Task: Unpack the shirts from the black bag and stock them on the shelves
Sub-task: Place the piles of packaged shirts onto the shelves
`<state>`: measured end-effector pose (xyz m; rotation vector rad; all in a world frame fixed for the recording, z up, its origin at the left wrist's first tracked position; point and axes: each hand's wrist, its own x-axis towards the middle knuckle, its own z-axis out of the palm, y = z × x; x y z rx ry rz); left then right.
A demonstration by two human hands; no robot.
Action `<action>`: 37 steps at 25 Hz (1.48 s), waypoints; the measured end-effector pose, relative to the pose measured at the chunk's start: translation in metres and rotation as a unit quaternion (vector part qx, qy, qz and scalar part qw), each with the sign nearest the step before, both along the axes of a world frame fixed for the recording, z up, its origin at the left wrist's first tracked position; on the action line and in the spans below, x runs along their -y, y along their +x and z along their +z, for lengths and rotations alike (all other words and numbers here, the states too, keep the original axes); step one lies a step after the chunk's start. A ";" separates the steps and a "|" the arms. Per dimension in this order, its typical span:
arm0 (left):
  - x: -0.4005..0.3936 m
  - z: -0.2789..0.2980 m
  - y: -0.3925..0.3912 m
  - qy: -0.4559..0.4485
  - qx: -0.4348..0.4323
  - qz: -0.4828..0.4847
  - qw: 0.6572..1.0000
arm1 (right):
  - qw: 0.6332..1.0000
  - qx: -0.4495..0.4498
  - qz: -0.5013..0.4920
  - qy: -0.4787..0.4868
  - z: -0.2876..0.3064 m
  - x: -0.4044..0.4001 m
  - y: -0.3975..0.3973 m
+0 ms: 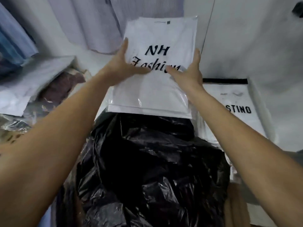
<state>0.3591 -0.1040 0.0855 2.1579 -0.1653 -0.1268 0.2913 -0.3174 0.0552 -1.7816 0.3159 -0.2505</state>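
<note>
A white shirt packed in clear plastic (157, 38), printed "NH Fashion", is held up above the far end of the crumpled black bag (147, 169). My left hand (121, 66) grips the pack's left edge, thumb across its front. My right hand (188, 74) grips the right edge the same way. Whether more shirts lie inside the bag is hidden by its folds.
Another packed white shirt (234, 108) with black lettering lies to the right on the white surface. A heap of packed shirts (41, 89), white and dark red, sits at the left. Hanging shirts (98, 22) and a white wall (254, 38) stand behind.
</note>
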 end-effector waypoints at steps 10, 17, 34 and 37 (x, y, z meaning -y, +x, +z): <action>0.022 -0.178 0.048 0.142 -0.159 -0.028 0.977 | 0.927 -0.289 0.041 -0.236 -0.162 -0.016 0.046; 0.029 -0.155 -0.019 0.246 0.013 0.055 0.968 | 0.930 -0.187 0.069 -0.310 -0.134 -0.019 0.002; -0.097 -0.050 -0.336 0.109 0.078 0.180 0.975 | 0.906 0.032 0.402 -0.129 -0.040 -0.138 -0.239; -0.167 -0.034 -0.366 0.058 0.080 0.256 0.962 | 0.900 -0.053 0.424 0.091 -0.014 -0.187 -0.260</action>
